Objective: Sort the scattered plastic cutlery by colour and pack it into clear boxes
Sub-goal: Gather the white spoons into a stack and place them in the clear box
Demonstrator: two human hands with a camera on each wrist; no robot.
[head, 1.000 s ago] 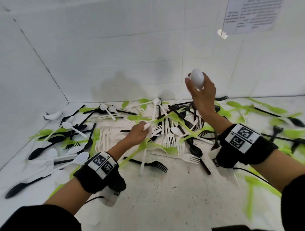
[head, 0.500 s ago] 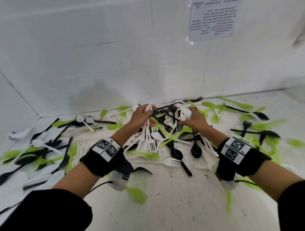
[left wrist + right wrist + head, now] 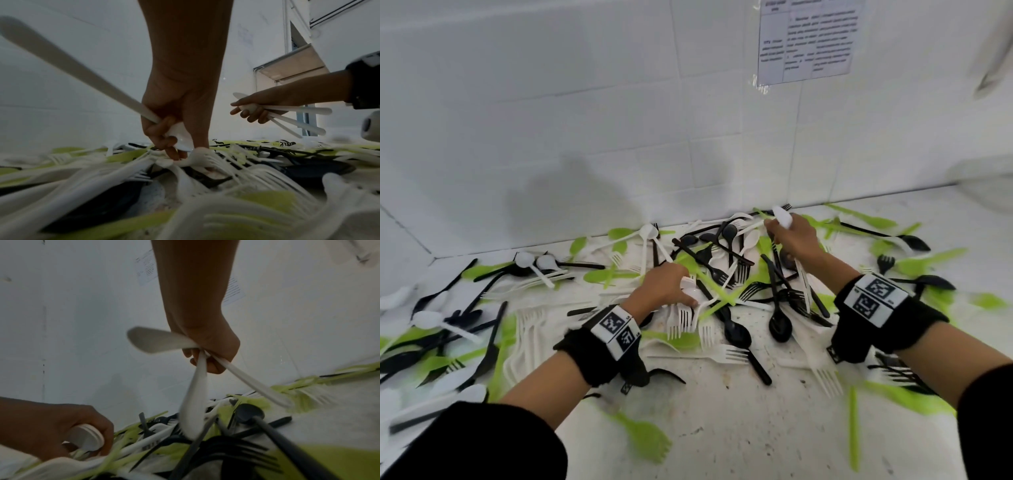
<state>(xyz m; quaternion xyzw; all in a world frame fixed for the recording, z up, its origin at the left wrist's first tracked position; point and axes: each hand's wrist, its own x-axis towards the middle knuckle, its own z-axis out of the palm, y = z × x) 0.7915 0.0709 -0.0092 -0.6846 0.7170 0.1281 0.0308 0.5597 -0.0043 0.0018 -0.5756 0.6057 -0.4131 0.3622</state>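
Reaching into the heap of cutlery (image 3: 726, 274) at the back edge of the desk (image 3: 756, 428), the left hand (image 3: 664, 286) has its fingers curled round a stack of white spoons (image 3: 179, 134), the bowls nested in the palm and one handle sticking out behind, while its fingertips (image 3: 174, 155) touch the white forks (image 3: 683, 317) lying in the pile. The right hand (image 3: 792, 236) is raised just above the heap, near the wall, gripping a bundle of white spoons and forks (image 3: 197, 369); one spoon bowl pokes up past the knuckles and the handles hang down toward the desk. White, black and lime-green forks and spoons lie crossed over one another across the whole back half of the desk, from the left corner to the right edge, with a green fork (image 3: 647, 435) lying apart near the front. A printed sheet (image 3: 806, 41) is stuck to the tiled wall above the right hand. Both wrists wear black bands with square markers (image 3: 618, 327).
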